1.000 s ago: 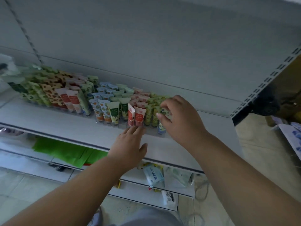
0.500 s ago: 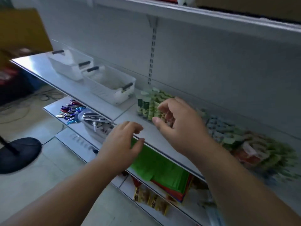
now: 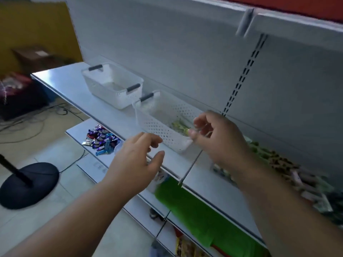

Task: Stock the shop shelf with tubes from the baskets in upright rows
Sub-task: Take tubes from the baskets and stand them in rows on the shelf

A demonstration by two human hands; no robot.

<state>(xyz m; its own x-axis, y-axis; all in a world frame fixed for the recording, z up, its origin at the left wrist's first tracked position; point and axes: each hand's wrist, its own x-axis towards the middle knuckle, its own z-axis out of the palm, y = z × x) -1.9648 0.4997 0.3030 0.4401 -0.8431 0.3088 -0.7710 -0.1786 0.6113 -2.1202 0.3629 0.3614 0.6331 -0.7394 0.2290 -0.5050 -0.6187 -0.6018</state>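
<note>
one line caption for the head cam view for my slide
Both hands reach toward the near basket holding few tubes.

Dim, soft daylight; motion-blurred, bowed edges.

I'm in a shop, facing white metal retail shelving (image 3: pixel 78 89) with a slotted upright (image 3: pixel 241 78) on its back panel. Rows of small tubes (image 3: pixel 289 169) crowd the right of the frame, and wrapped sweets (image 3: pixel 101 139) lie on the lower shelf at left.

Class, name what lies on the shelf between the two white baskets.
Head view: nothing; only a narrow bare strip of shelf separates the far basket from the near basket.
</note>
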